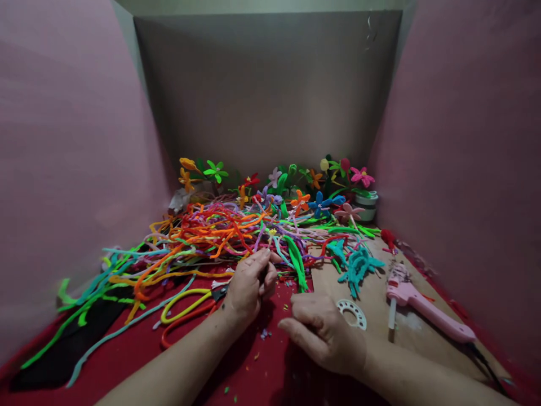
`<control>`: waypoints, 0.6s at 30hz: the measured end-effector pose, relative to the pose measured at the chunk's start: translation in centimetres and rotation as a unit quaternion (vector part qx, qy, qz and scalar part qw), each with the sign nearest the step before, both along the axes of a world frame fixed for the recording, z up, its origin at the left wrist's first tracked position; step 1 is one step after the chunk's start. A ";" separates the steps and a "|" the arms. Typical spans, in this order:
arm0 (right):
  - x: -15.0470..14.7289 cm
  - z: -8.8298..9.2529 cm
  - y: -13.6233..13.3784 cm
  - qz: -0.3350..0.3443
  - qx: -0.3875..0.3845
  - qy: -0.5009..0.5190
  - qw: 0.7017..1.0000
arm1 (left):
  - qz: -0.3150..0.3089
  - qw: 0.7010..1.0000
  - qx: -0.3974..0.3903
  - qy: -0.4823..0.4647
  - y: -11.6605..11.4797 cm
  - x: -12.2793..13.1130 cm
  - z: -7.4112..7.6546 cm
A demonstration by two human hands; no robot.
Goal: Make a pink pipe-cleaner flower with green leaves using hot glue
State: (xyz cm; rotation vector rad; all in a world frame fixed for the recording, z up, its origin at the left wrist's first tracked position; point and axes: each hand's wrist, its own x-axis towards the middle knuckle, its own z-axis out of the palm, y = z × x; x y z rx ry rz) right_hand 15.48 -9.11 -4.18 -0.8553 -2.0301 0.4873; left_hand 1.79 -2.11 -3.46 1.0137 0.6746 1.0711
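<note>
My left hand [252, 280] is closed in a pinch on a small yellow-tipped flower stamen [273, 232], whose thin pale stalk rises from between thumb and fingertips. Under that wrist lie scissors [186, 307] with one yellow and one red handle loop; their blades are partly hidden by the hand. My right hand [327, 332] hovers palm down, its fingers curled in, and nothing shows in it. A white ring with holes [353, 314] lies just beyond it on the brown board [372, 352]. Teal fuzzy petal shapes [359, 266] rest farther back on the board.
A large heap of coloured pipe cleaners [211, 231] spreads across the middle and left. Finished fuzzy flowers [320, 204] line the back. A pink glue gun [426, 310] with its cord lies at right. Scraps dot the red cloth [236, 372]; pink walls [460, 169] enclose both sides.
</note>
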 end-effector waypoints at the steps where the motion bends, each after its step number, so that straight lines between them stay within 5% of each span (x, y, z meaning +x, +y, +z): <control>1: -0.1 -0.1 -0.1 0.014 0.017 -0.017 1.000 | -0.002 1.000 -0.004 0.001 0.0 0.0 -0.1; 18: -0.9 -1.8 0.6 0.006 0.156 -0.080 0.984 | -0.012 1.000 -0.012 0.014 0.1 0.3 -0.1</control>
